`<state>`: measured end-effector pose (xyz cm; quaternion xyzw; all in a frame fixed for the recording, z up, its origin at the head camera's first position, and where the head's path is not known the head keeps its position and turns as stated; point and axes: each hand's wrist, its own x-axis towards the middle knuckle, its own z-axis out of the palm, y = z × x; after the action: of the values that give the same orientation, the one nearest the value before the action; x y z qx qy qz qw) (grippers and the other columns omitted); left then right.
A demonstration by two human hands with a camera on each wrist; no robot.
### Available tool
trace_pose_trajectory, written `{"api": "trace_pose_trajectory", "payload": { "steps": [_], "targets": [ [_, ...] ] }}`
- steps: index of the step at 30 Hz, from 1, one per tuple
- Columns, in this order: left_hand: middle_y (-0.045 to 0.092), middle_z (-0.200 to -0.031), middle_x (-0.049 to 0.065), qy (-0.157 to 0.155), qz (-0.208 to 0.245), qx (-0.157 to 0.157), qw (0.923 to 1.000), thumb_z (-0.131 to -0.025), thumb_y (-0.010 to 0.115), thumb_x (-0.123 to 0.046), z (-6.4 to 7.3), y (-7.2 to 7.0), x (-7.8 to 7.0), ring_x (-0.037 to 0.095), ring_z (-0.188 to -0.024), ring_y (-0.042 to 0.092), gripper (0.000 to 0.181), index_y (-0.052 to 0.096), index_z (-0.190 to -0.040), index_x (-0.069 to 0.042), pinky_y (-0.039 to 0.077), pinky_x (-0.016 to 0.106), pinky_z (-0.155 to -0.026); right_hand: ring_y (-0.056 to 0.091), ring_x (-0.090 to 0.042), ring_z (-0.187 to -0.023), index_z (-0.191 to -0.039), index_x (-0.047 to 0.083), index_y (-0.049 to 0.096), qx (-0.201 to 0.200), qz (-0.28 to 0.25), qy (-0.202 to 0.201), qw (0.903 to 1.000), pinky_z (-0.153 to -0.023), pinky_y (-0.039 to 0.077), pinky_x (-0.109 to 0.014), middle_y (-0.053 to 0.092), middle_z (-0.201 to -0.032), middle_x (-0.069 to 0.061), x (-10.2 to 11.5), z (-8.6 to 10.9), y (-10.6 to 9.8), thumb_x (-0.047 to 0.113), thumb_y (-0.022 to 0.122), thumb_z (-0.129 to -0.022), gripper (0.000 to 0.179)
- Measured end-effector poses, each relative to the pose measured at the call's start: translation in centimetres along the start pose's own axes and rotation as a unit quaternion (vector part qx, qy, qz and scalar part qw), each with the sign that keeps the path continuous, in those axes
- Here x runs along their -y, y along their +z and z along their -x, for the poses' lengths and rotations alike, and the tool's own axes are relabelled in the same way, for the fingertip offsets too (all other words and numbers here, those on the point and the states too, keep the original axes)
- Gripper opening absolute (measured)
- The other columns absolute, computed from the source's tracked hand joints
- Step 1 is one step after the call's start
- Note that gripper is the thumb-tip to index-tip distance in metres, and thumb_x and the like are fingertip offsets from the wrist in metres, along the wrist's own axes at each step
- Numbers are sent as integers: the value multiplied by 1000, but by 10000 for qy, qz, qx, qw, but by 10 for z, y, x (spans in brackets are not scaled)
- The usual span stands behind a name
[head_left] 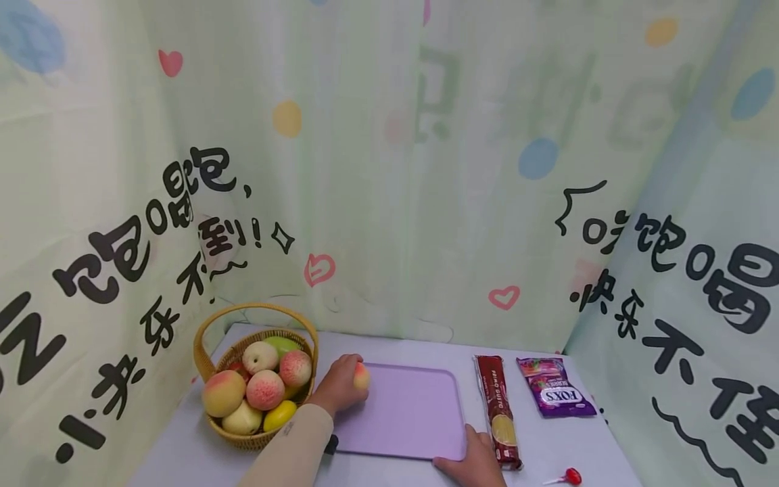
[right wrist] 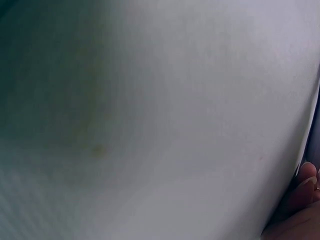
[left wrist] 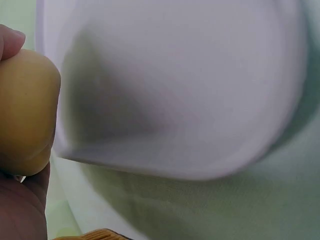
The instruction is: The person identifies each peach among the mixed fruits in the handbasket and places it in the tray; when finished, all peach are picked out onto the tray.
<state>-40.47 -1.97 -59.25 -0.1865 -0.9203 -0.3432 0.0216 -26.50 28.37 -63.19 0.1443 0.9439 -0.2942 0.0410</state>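
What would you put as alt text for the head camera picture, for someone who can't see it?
A person's left hand grips a peach over the left edge of a lilac tray, beside a wicker basket of fruit. The right hand rests at the tray's near right corner; a biscuit packet, a purple sweet bag and a red lollipop lie to the right.

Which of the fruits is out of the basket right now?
The peach gripped in the left hand, over the left edge of the purple tray. All the other fruits sit piled inside the wicker basket.
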Motion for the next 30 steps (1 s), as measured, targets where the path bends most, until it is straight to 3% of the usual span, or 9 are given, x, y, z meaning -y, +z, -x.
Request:
{"api": "trace_pose_trajectory", "payload": {
  "steps": [6,14,21,30],
  "targets": [
    [60,-126,12,144,-376,-93,9991,-74,82,-16,-4,0,8,25,-105,55,63,57,-130,-5,50,42,-93,54,-34,-101,-143,-14,44,18,98,10,10000,-96,50,-60,55,-118,-28,3,2,0,68,90,-56,129],
    [59,-130,15,-14,-576,42,9983,-74,88,-22,-9,-2,4,30,-110,55,67,58,-131,-5,51,46,-94,54,-34,-99,-142,-14,45,30,183,-47,9998,-95,51,-58,55,-116,-27,4,3,1,68,90,-57,126],
    [59,-125,10,-182,-1059,130,9941,-73,86,-29,-12,-6,4,26,-106,55,67,58,-131,-10,53,43,-89,54,-35,-99,-143,-15,43,60,231,-42,9997,-95,51,-59,55,-116,-29,4,3,0,71,88,-58,128],
    [56,-136,9,-201,-1074,356,9934,-74,83,-26,-13,-12,-4,26,-114,53,70,57,-137,-12,51,43,-93,55,-35,-100,-142,-15,44,9,208,-5,9998,-96,51,-59,55,-118,-30,5,2,-1,70,89,-56,130]
  ]
}}
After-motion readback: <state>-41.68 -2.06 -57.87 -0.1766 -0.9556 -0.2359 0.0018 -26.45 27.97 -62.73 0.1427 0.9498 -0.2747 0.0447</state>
